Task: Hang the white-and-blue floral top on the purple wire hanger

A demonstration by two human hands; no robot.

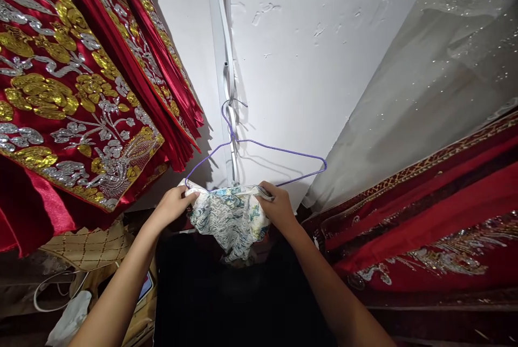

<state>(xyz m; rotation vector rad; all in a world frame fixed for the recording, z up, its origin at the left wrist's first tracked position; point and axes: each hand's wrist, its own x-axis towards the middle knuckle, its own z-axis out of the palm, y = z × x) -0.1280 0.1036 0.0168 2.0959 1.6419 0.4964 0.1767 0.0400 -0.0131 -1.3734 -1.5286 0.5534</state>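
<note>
A purple wire hanger (283,149) hangs by its hook from a white pipe on the wall. Over its bottom bar lies a folded cloth (230,217) with a blue, green and white print. My left hand (172,208) pinches the cloth's upper left corner at the hanger's left end. My right hand (277,208) grips the cloth's upper right edge against the bar. Both hands are closed on the fabric, and the cloth sags between them.
Red garments with gold and silver embroidery (73,93) hang close on the left. A sheer sparkly white fabric (437,77) and more red embroidered cloth (429,228) crowd the right. A gold quilted item (89,247), white cable and plastic bag (70,320) lie lower left.
</note>
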